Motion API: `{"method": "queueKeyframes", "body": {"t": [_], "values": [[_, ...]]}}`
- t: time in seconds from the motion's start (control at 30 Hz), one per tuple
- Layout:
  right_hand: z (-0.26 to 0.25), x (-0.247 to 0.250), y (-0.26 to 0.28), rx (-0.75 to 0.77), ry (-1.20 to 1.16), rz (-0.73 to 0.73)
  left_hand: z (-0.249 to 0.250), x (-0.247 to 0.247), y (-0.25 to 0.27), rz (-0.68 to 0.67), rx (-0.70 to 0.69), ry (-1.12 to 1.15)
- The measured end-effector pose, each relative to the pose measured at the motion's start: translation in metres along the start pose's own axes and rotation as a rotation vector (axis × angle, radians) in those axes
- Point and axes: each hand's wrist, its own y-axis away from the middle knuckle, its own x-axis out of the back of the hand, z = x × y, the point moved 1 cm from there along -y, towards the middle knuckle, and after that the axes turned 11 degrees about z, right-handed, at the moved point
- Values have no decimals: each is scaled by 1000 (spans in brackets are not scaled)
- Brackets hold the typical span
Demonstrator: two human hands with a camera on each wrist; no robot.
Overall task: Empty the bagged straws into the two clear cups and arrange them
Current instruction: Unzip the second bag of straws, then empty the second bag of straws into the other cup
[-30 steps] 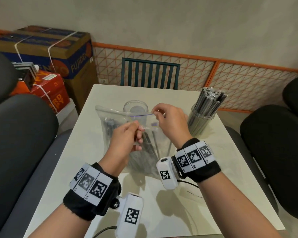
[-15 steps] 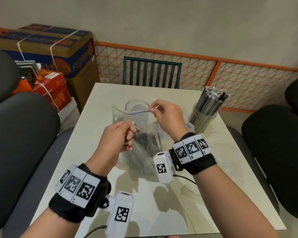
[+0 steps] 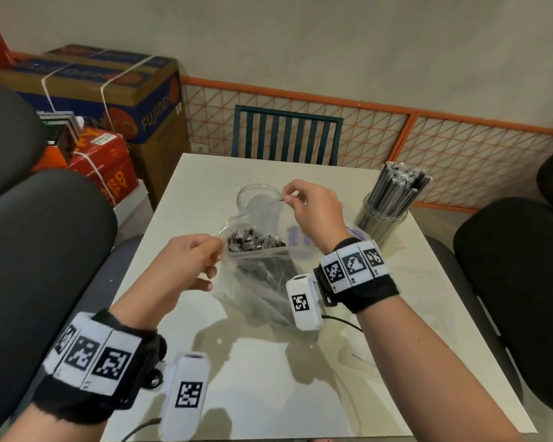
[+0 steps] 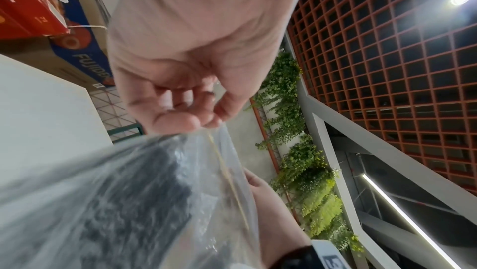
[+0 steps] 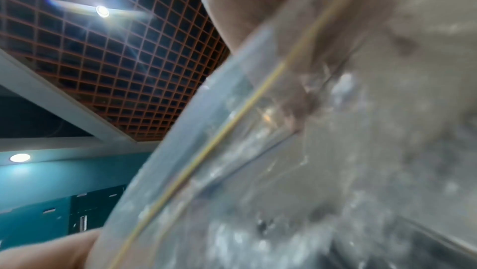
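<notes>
- My left hand (image 3: 192, 263) pinches the near lip of the clear bag (image 3: 253, 279), fingers curled around the plastic edge.
- My right hand (image 3: 310, 212) pinches the far lip, raised above the left, so the mouth of the bag gapes open between them.
- The bag stands roughly upright on the tabletop (image 3: 300, 378), its bottom resting there, and dark wrapped straws (image 3: 253, 244) fill it (their ends show at the open mouth).
- An empty clear cup (image 3: 253, 199) sits just behind the bag, partly seen through the plastic.
- A second clear cup (image 3: 380, 218) stands to the right, well apart from the bag, already packed with a bundle of wrapped straws (image 3: 396, 189) leaning rightward.
- In the left wrist view the thumb and fingers (image 4: 206, 110) close on the bag's rim (image 4: 227, 171); the contents are a dark blur.
- The right wrist view is mostly smeared plastic (image 5: 309, 151), so my grip there is hard to make out.
- A slatted chair (image 3: 284, 135) stands at the far side of the tabletop, and cardboard boxes (image 3: 109, 90) are stacked at the left.
</notes>
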Motion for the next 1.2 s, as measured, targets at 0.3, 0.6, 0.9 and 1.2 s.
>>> {"method": "queueKeyframes", "body": {"t": [0.3,0.6,0.9,1.2], "values": [[-23,9,19,262,106,-156,24,9,-20,35,-125,-302],[25,43,52,-314,354,-133,-1,-3,-20,115,280,494],[52,3,66,-1140,-1313,-211,-24,-18,-5,27,665,1341],[62,-12,71,-830,-884,-546,-31,-15,-1,21,433,449]]}}
